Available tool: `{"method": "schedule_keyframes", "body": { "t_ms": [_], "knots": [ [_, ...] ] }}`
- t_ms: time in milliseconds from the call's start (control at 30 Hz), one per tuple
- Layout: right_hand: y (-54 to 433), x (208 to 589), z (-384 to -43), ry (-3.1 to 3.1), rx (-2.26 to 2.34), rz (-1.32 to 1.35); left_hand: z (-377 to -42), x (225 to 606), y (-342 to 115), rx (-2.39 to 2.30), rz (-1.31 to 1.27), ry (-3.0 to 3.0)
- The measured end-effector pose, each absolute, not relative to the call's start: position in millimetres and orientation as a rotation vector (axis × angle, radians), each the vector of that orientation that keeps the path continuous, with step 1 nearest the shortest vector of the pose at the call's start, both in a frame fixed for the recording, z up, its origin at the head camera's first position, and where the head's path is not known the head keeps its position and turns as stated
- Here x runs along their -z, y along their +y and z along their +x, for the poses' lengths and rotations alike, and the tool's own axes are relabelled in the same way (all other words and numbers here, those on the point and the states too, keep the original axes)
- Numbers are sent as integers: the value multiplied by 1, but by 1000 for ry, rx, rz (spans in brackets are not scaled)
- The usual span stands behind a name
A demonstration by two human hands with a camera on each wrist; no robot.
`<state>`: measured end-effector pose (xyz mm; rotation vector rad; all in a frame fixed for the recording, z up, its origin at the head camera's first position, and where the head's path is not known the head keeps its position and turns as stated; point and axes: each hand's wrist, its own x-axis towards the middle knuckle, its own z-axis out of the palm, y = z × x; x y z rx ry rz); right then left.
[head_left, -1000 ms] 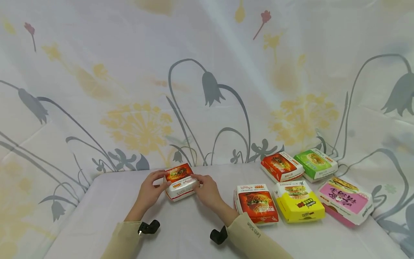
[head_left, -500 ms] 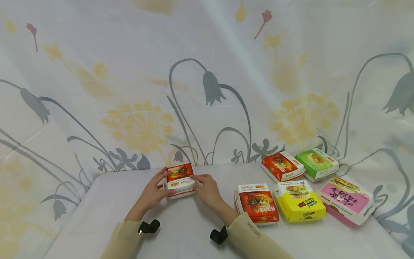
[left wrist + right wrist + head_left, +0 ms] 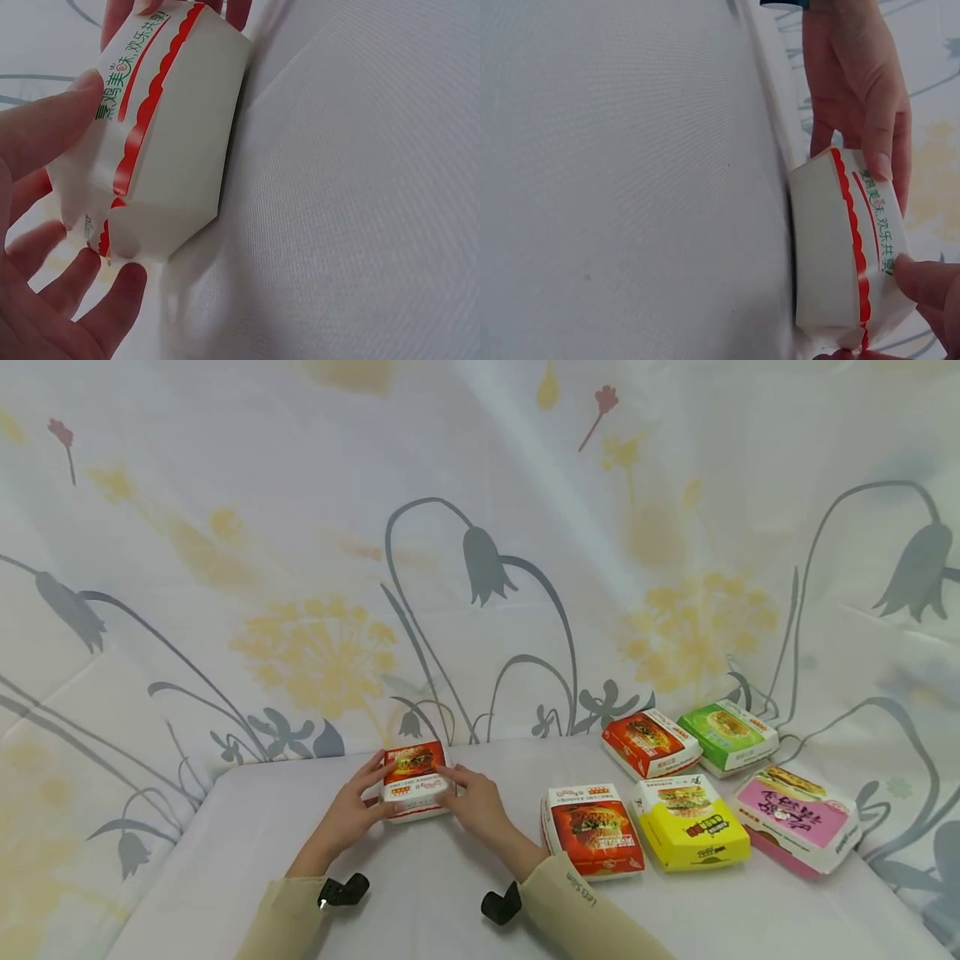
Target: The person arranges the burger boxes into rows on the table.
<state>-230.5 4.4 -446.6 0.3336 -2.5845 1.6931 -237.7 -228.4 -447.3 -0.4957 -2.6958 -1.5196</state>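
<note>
A red-and-white burger box [image 3: 416, 789] rests at the table's back left of centre, a burger picture on its lid. My left hand [image 3: 348, 814] holds its left side, with the thumb on the near face and the other fingers spread along the side. From the right, my right hand [image 3: 480, 810] holds the opposite side. In the left wrist view, green lettering and a scalloped red band run along the near face of the burger box [image 3: 184, 120]. The right wrist view shows both thumbs against that same face of the burger box [image 3: 829, 247].
Right of the hands stand more burger boxes: a red one [image 3: 596, 831] near the right forearm, a yellow one [image 3: 693, 827], a pink one [image 3: 798, 818], another red one [image 3: 652, 743] and a green one [image 3: 727, 735]. A flower-printed curtain [image 3: 337, 527] hangs behind the white table [image 3: 420, 902].
The held burger box has turned slightly and now sits squarer to the table's back edge. My left hand has shifted along its side. The other boxes stay in place; the head view has shifted slightly.
</note>
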Motion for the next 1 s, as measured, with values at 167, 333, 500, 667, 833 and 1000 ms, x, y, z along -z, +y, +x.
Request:
{"method": "schedule_keyframes", "body": {
  "t_ms": [167, 333, 500, 667, 833, 1000],
  "knots": [
    [4, 447, -230, -2554, -1713, 336, -237, 448, -228, 1559, -493, -2652],
    [4, 449, -233, -2565, -1698, 328, -240, 452, -226, 1555, -522, -2618],
    [3, 449, -237, -2569, -1679, 327, -242, 452, -222, 1498, -506, -2611],
    [0, 450, -239, -2562, -1686, 295, -245, 454, -221, 1464, -490, -2629],
    [-5, 450, -239, -2546, -1669, 308, -244, 453, -222, 1443, -440, -2638],
    [-6, 448, -238, -2549, -1633, 301, -245, 452, -221, 1464, -443, -2602]
  ]
}}
